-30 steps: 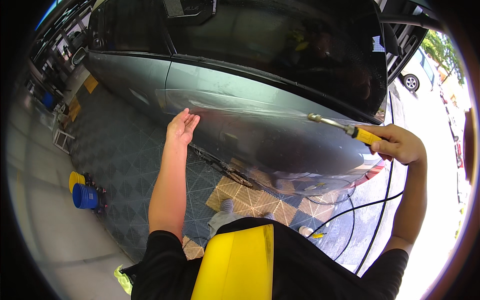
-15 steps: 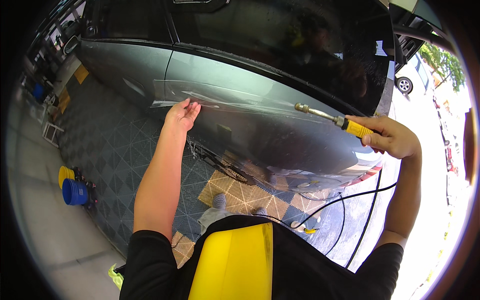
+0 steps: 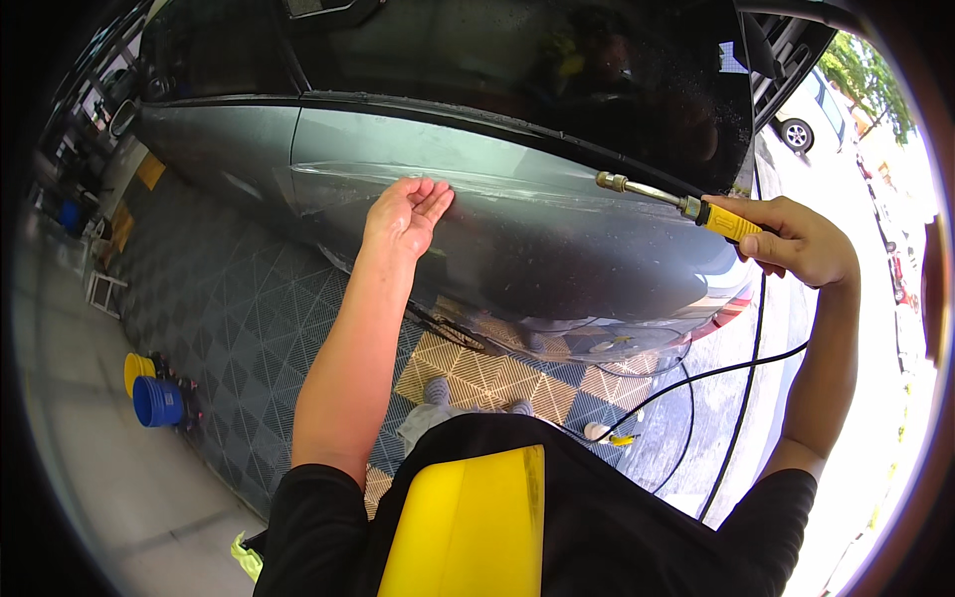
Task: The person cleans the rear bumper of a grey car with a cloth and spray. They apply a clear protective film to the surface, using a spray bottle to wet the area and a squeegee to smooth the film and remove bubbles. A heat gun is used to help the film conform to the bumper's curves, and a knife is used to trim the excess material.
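Along the car's grey flank [image 3: 398, 129]: clear film [image 3: 517, 194], rippled | left hand [image 3: 406, 219]: fingers half-curled by film, pinch can't be told | right hand [image 3: 811, 244]: wrapped round yellow-handled wand [image 3: 731, 222] | risk: uneven tension could crease film; dipped metal tip [image 3: 611, 181] could scratch it

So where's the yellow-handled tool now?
In the head view, the yellow-handled tool is right of centre, in the right hand, its metal end before the grey car.

Clear, creased film [image 3: 497, 187] lies along the grey car panel [image 3: 557, 264]; the yellow-handled metal wand [image 3: 688, 206] tilts, nozzle leftward.
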Demonstrator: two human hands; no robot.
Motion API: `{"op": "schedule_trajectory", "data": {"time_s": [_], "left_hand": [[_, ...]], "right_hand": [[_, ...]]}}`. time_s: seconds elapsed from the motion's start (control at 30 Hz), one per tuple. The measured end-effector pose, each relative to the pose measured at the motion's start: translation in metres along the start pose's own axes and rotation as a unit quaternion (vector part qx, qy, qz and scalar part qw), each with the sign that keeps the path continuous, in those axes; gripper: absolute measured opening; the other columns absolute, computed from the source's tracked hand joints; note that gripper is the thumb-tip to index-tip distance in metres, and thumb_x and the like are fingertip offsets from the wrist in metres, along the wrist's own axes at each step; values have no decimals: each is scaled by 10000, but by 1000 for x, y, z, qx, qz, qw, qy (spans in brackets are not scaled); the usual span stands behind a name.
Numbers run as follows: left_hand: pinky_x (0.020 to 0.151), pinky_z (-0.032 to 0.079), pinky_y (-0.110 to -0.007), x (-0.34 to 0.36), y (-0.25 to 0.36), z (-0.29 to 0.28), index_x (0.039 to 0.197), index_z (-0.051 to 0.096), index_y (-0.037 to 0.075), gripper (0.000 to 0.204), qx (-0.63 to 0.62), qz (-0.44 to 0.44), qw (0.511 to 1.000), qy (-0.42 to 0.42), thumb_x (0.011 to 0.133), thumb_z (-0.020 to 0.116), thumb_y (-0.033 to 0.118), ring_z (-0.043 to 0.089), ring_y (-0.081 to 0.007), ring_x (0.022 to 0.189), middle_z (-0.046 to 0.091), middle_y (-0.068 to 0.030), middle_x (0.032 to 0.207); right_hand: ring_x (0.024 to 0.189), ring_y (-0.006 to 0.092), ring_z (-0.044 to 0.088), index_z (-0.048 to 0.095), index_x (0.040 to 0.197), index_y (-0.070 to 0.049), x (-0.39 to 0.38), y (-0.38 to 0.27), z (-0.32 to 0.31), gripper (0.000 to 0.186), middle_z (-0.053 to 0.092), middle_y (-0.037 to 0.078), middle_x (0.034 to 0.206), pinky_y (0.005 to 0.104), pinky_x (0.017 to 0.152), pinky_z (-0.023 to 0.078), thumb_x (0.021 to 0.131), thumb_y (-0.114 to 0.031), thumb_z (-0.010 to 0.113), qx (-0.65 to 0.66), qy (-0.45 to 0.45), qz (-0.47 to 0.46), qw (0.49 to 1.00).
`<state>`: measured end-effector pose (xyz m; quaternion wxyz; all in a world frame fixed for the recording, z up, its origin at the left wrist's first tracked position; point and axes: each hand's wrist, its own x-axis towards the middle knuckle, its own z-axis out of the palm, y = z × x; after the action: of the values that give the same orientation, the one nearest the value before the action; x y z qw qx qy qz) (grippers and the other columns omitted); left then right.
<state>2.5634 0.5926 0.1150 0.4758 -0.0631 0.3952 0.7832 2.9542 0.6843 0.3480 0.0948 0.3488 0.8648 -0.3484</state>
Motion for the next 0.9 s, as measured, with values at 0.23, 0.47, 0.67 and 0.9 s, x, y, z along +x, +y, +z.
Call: {"op": "schedule_trajectory", "data": {"time_s": [0.23, 0.47, 0.67, 0.9], "left_hand": [[730, 593, -330, -18, -47, -29, 1410, 260, -64, 583, 250, 338, 907, 27, 899, 540, -48, 634, -213, 710, 607, -115, 820], [814, 517, -395, -13, -24, -44, 1273, 579, 41, 430, 658, 642, 384, -88, 851, 630, -18, 617, -298, 957, 595, -138, 1043], [926, 447, -450, -27, -34, 3, 1227, 603, 82, 425, 693, 672, 210, -154, 813, 689, 40, 567, -280, 1069, 563, -98, 1156], [868, 473, -399, -28, -47, 41, 1085, 626, 86, 247, 674, 679, 171, -235, 844, 678, 85, 584, -235, 989, 592, -49, 1044]], "right_hand": [[687, 145, 585, 508, 1448, -76, -6, 29, 8, 613, 653, 78, 832, 292, 635, 464, 947, -407, 631, -5, -21, -8, 1000], [634, 123, 576, 482, 1470, -86, -8, 52, 6, 618, 636, 48, 790, 272, 581, 466, 962, -413, 612, 0, -22, -26, 999], [597, 109, 567, 506, 1455, -92, -8, 56, 3, 608, 630, 35, 782, 267, 543, 466, 965, -439, 606, -12, -14, -47, 999], [492, 94, 521, 495, 1461, -82, -5, 67, 5, 724, 558, 6, 661, 254, 468, 430, 932, -565, 596, -17, 2, -76, 997]]}}
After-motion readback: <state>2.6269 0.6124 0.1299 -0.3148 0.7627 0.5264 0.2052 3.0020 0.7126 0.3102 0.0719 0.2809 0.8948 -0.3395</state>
